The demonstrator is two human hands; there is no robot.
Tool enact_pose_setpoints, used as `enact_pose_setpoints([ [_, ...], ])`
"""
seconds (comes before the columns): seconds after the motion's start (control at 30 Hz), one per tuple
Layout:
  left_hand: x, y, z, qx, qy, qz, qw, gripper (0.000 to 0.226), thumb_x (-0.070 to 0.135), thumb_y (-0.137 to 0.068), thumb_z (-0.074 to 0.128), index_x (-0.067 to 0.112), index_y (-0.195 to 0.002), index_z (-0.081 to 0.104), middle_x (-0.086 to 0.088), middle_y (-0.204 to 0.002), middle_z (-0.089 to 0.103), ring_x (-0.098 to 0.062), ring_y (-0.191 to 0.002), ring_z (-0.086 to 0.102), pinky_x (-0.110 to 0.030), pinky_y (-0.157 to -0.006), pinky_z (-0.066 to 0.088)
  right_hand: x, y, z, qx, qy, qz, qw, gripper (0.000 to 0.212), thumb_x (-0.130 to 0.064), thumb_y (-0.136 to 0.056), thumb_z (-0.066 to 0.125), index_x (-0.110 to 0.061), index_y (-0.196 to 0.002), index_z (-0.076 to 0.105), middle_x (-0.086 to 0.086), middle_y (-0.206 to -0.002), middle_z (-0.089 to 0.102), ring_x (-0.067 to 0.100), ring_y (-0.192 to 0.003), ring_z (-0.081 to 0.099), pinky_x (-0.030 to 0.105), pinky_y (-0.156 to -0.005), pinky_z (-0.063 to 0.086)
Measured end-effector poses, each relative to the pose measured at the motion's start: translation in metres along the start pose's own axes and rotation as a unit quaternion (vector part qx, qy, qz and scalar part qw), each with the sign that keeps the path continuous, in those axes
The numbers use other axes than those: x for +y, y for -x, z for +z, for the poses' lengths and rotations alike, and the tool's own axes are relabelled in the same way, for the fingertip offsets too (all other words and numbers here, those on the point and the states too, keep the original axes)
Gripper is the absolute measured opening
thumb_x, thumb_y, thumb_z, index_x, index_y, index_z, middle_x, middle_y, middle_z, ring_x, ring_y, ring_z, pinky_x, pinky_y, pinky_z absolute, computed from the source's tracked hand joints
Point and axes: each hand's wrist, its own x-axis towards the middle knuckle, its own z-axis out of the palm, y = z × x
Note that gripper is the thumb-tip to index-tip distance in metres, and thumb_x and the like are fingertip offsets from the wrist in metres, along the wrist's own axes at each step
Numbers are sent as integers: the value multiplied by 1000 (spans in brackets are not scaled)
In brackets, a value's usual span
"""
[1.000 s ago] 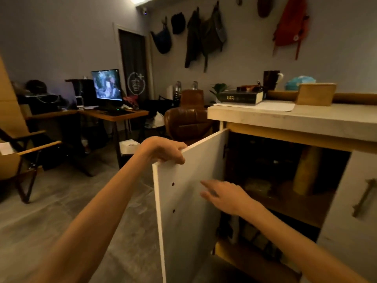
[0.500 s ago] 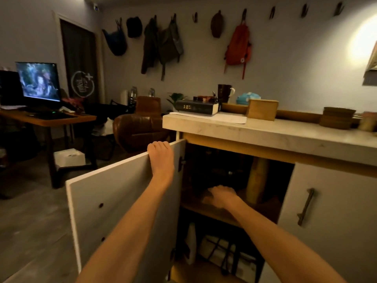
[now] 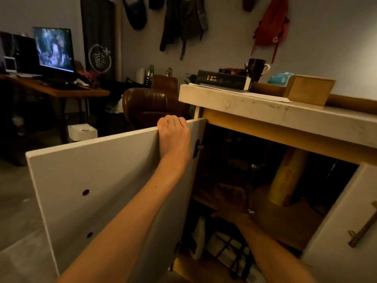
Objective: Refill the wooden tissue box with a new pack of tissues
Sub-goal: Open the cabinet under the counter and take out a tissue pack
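The wooden tissue box (image 3: pixel 310 89) stands on the pale countertop (image 3: pixel 265 111) at the upper right. A blue-green tissue pack (image 3: pixel 280 77) lies just behind it. My left hand (image 3: pixel 174 135) grips the top edge of the open white cabinet door (image 3: pixel 102 180). My right hand (image 3: pixel 232 205) reaches deep into the dark cabinet at the level of the middle shelf. The shadow hides its fingers, so I cannot tell whether it holds anything. White packages (image 3: pixel 228 248) lie on the bottom shelf below it.
A tall yellowish roll (image 3: pixel 285 176) stands on the shelf right of my hand. The right cabinet door (image 3: pixel 346 231) is shut. A thick book (image 3: pixel 222 79) and a mug (image 3: pixel 256 68) sit on the countertop. A leather chair (image 3: pixel 146 105) and a desk with a monitor (image 3: pixel 54 50) stand at left.
The door has swung wide open under my left hand. My right hand has gone from the door's face deeper into the dark cabinet, and my view has come closer.
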Motion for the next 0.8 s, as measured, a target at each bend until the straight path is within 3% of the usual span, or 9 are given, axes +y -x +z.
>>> enact_pose_setpoints([
  [0.03,-2,-1,0,-2,8,2,1000,42,42,-80,66,10,-104,54,-8,-96,59,-24,-89,53,-37,-84,42,-12,23,-7,63,30,0,998,81,-63,-80,53,-39,-149,18,1,-149,39,28,-130,45,50,-105,38],
  [0.1,-5,-1,1,-5,17,3,1000,43,43,-80,66,9,-103,53,-9,-95,58,-24,-87,52,-37,-83,42,-28,61,-11,93,35,-14,995,65,-31,-83,66,-34,-142,41,5,-123,60,29,-97,64,46,-82,49],
  [0.17,-4,-1,1,-4,17,4,1000,44,44,-79,66,10,-102,54,-9,-93,57,-24,-85,51,-36,-81,42,-39,94,-19,101,43,-16,994,74,-13,-59,86,-23,-129,62,5,-95,70,26,-73,68,38,-61,54],
  [0.23,-3,-1,0,-13,16,9,1000,46,46,-78,66,9,-102,53,-9,-93,57,-24,-85,51,-36,-80,41,-40,123,-31,133,71,-12,988,87,-3,-37,94,-19,-119,69,5,-82,74,23,-63,70,32,-52,54],
  [0.3,-4,-2,0,-27,14,12,999,46,46,-78,65,9,-103,53,-9,-93,57,-24,-85,51,-36,-80,41,-40,147,-43,121,88,-17,989,92,2,-43,91,-24,-127,62,3,-91,76,23,-71,72,32,-54,55],
  [0.43,-9,-4,-7,-57,9,22,998,43,44,-80,65,10,-102,53,-9,-93,58,-24,-85,52,-36,-79,40,-46,195,-96,69,45,-39,996,79,2,-84,60,-46,-142,35,0,-123,65,26,-110,62,41,-87,48],
  [0.57,-13,-6,-24,-115,7,37,993,36,36,-86,66,10,-108,55,-8,-97,62,-24,-89,57,-36,-79,43,-50,215,-157,-52,-77,-32,995,25,-17,-93,53,-30,-113,61,4,-104,68,29,-97,66,41,-74,52],
  [0.67,-20,-19,-47,-217,62,59,973,43,25,-90,63,6,-126,49,-13,-117,61,-29,-106,59,-37,-85,45,-48,231,-193,-162,-189,-8,969,19,-10,-91,59,-11,-110,64,8,-104,68,27,-90,69,29,-68,55],
  [0.8,-40,-52,-79,-439,86,103,889,52,20,-85,66,8,-133,49,-11,-119,58,-29,-108,58,-37,-89,48,-34,259,-237,-186,-318,-17,929,40,0,-90,56,-10,-128,60,4,-125,63,22,-100,65,38,-92,54],
])
